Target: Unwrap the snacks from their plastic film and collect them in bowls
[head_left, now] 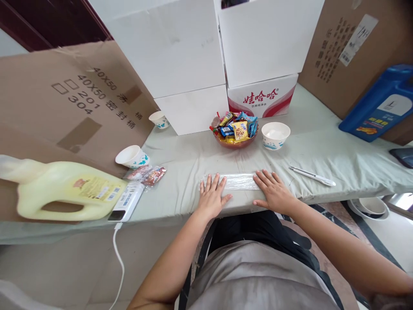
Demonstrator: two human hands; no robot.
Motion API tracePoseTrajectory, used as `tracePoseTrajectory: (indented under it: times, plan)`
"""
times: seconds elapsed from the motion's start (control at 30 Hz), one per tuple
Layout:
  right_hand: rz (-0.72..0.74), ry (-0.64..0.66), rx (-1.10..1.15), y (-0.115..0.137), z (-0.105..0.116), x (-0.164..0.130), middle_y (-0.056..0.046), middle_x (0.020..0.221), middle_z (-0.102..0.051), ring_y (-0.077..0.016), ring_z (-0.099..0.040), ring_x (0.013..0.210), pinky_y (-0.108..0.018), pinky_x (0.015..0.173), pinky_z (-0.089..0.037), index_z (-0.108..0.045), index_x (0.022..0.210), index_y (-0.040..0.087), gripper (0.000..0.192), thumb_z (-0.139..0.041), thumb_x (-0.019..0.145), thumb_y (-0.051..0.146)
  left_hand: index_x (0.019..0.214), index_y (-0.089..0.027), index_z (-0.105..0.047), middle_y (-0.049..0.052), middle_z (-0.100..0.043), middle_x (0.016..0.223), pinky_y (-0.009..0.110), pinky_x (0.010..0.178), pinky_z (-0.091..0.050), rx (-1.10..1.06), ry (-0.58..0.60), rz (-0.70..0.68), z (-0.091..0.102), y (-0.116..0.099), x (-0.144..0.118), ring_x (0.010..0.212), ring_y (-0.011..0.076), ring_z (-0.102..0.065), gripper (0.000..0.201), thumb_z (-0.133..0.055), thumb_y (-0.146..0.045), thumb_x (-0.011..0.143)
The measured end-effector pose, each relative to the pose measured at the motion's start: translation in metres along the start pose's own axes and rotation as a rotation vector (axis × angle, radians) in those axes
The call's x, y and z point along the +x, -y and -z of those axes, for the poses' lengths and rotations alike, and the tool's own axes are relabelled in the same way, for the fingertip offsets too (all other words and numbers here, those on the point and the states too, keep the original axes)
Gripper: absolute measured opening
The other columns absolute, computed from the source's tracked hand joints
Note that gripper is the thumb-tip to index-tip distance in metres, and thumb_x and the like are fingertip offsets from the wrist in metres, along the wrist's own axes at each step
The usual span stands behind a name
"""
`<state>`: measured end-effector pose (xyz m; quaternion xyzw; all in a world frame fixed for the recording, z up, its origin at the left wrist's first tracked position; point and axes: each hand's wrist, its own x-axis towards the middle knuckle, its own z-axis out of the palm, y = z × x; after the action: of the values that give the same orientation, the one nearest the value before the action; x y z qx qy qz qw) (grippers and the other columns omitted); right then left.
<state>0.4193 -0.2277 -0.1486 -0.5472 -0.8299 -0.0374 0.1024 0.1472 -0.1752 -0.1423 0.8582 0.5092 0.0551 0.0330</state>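
Though partly under flat, spread left hand [210,199] and right hand [276,194], clear plastic strip [240,181] visible between.

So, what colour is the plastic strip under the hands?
The plastic strip is clear, with whitish shine and creases; head view.

Film [240,181]: clear, colourless plastic flattened into a long, narrow band, its surface finely wrinkled and streaked with bright reflections. It lies flat on the tabletop [180,183] near the front edge, its length running left to right, roughly parallel to that edge. The middle is exposed; the left hand [211,197] and right hand [274,193] partly cover its end portions.
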Motion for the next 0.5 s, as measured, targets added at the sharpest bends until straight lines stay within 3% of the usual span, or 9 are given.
tracePoseTrajectory:
  times: [0.07,0.13,0.23,0.37,0.5]
  plan:
    - [0.013,-0.043,-0.006,-0.004,0.003,-0.020,-0.019,0.151,-0.038,-0.0360,-0.031,0.140,-0.052,0.112,-0.024,-0.040,0.145,0.009,0.082,-0.053,0.085,0.064,0.146,-0.025,-0.041,0.012,-0.033,0.156,0.065,0.113,-0.018,0.009,-0.049,0.062,0.003,-0.001,-0.004,0.145,0.0405,-0.021,0.059,-0.040,-0.054,0.094]
    - [0.025,-0.096,0.008,-0.002,0.005,-0.040,-0.016,0.145,-0.047,-0.0322,-0.040,0.133,-0.049,0.108,-0.030,-0.047,0.141,0.014,0.059,-0.055,0.089,0.041,0.140,-0.022,-0.049,0.015,-0.041,0.150,0.065,0.112,-0.022,0.012,-0.144,0.105,0.004,-0.008,-0.007,0.142,0.0407,-0.027,0.052,-0.039,-0.047,0.096]
    - [0.033,-0.213,0.061,0.008,0.009,-0.061,-0.010,0.127,-0.062,-0.0270,-0.054,0.115,-0.045,0.099,-0.037,-0.063,0.122,0.023,0.041,-0.049,0.084,0.013,0.133,-0.020,-0.056,0.018,-0.051,0.140,0.062,0.108,-0.030,-0.013,-0.249,0.119,0.002,-0.026,-0.005,0.135,0.0401,-0.038,0.047,-0.040,-0.044,0.096]
    - [0.095,-0.389,0.146,0.026,0.023,-0.076,-0.005,0.110,-0.069,-0.0237,-0.057,0.111,-0.044,0.098,-0.037,-0.069,0.100,0.027,0.030,-0.047,0.086,0.010,0.136,-0.016,-0.051,0.019,-0.046,0.145,0.063,0.111,-0.026,-0.049,-0.166,0.044,-0.001,-0.042,0.005,0.138,0.0395,-0.036,0.053,-0.046,-0.047,0.093]
    - [0.259,-0.365,0.270,0.043,0.043,-0.083,-0.001,0.100,-0.072,-0.0208,-0.059,0.112,-0.042,0.100,-0.038,-0.065,0.099,0.027,0.021,-0.052,0.090,0.014,0.142,-0.019,-0.045,0.015,-0.036,0.154,0.061,0.115,-0.021,-0.090,-0.041,-0.141,0.003,-0.038,0.010,0.145,0.0339,-0.026,0.054,-0.047,-0.044,0.094]
